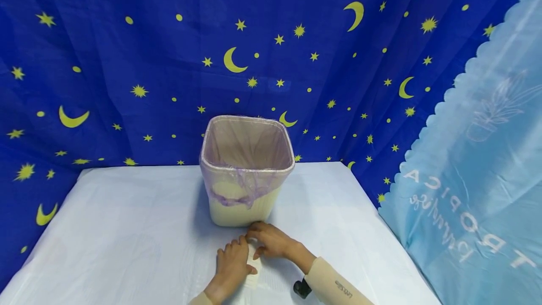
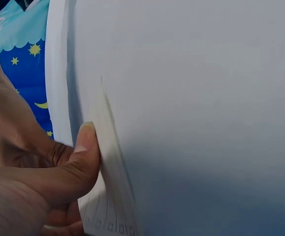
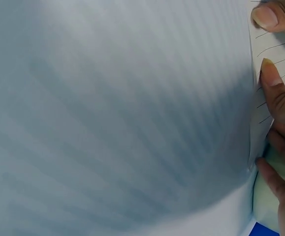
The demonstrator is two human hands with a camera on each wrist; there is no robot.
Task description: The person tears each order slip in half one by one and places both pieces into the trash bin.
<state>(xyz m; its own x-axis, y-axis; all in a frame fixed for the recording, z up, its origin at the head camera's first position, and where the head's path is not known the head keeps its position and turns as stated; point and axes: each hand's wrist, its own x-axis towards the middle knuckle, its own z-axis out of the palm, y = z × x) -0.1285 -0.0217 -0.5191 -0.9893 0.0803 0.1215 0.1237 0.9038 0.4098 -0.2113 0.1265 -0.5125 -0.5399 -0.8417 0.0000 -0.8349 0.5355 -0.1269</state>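
A narrow, folded piece of cream lined paper (image 1: 253, 279) lies between both hands, low in the middle of the head view. My left hand (image 1: 230, 262) pinches it with the thumb laid along its edge; printed marks run along one end of the paper (image 2: 105, 196) in the left wrist view. From the far side my right hand (image 1: 274, 243) also grips the paper, its thumb flat on the ruled face near the left thumb in the right wrist view. The other fingers are partly hidden behind the paper (image 3: 272, 46).
Just beyond the hands stands a cream waste bin (image 1: 237, 218), lined with a purple translucent bag (image 1: 243, 185) folded over its rim. A white cloth (image 1: 139, 229) covers the table. Blue curtains (image 1: 169, 60) close off the back and sides. A small black device (image 1: 302, 289) sits by the right wrist.
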